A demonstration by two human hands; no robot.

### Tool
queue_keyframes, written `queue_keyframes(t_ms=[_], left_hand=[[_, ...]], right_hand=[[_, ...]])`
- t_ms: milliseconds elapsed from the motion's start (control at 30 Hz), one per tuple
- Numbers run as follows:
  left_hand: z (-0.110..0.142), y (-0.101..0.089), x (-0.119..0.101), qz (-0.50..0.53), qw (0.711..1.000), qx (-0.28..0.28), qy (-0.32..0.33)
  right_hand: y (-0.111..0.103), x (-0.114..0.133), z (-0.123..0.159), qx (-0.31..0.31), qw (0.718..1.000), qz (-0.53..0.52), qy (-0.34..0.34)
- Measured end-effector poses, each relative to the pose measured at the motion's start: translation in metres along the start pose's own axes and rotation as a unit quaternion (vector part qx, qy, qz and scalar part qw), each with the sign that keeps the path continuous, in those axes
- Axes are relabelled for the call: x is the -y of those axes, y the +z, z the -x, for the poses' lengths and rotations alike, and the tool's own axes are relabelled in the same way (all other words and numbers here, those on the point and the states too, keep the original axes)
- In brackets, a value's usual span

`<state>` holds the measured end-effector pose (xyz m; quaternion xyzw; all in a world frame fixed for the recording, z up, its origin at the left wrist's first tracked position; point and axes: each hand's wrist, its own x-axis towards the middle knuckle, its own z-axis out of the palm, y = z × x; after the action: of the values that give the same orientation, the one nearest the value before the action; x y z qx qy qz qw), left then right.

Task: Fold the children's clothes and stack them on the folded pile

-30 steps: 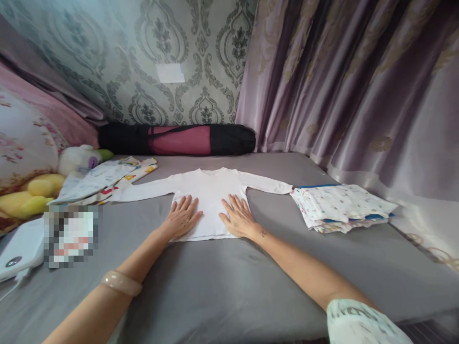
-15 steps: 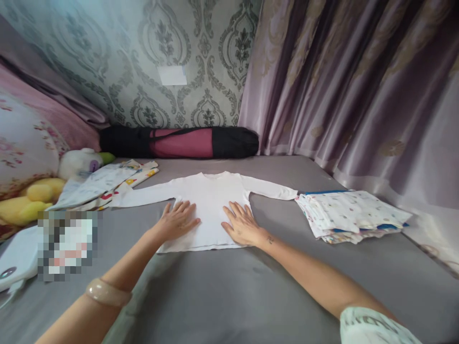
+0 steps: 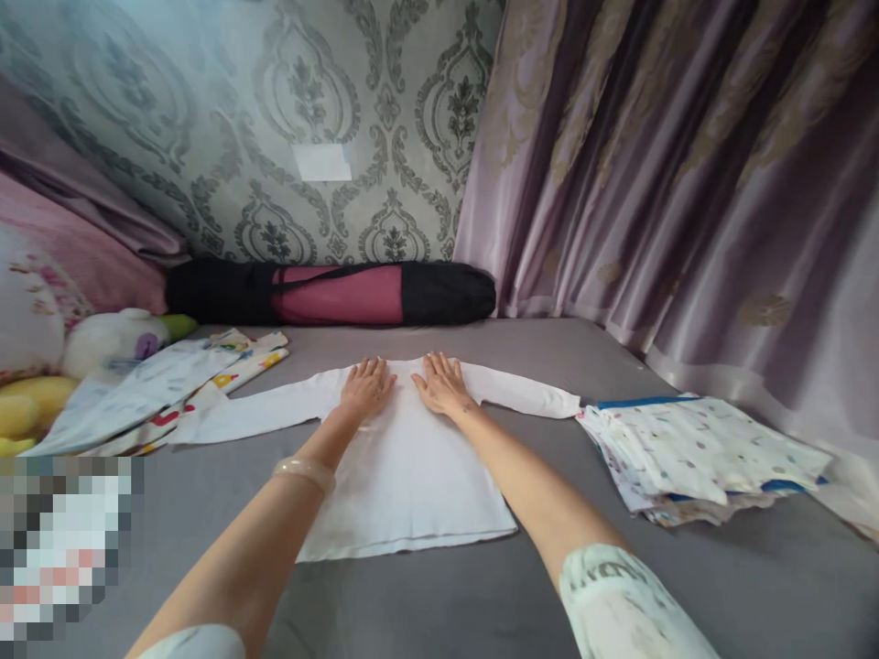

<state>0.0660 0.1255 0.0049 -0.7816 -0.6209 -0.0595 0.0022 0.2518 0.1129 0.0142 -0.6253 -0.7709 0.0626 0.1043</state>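
Observation:
A white long-sleeved shirt (image 3: 418,476) lies flat on the grey bed sheet (image 3: 385,609), its neckline away from me and both sleeves stretched out to the sides. My left hand (image 3: 367,384) rests palm down on the shirt's upper left, fingers extended. On the upper right, close to the neckline, my right hand (image 3: 443,383) also lies flat with its fingers a little apart. Neither hand holds anything. Between the two hands a narrow strip of the shirt shows, and parts of the shoulders and collar are hidden under them.
Folded patterned clothes (image 3: 714,453) lie in a pile by the right cuff. More printed clothes (image 3: 151,384) touch the left sleeve, beside a white plush toy (image 3: 103,343) and a yellow one (image 3: 41,403). A black and red long bag (image 3: 336,293) lies along the wall. Curtains (image 3: 659,183) hang at right.
Both my hands have slid away from me, from the shirt's middle up to its shoulder area. The view has come closer and shifted slightly; the shirt stays spread.

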Motion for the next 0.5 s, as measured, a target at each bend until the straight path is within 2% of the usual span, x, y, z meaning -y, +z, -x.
queue_keyframes(t_ms=[133, 300, 500], left_hand=[[0.001, 0.010, 0.008, -0.011, 0.999, 0.021, -0.023], [0.001, 0.013, 0.009, -0.016, 0.999, 0.034, -0.032], [0.002, 0.011, 0.008, -0.010, 0.999, 0.035, -0.031]], right_hand=[[0.008, -0.002, -0.003, 0.006, 1.000, -0.011, 0.010], [0.011, -0.004, -0.001, 0.001, 1.000, -0.021, 0.013], [0.000, -0.006, -0.004, 0.048, 0.996, -0.071, 0.012]])
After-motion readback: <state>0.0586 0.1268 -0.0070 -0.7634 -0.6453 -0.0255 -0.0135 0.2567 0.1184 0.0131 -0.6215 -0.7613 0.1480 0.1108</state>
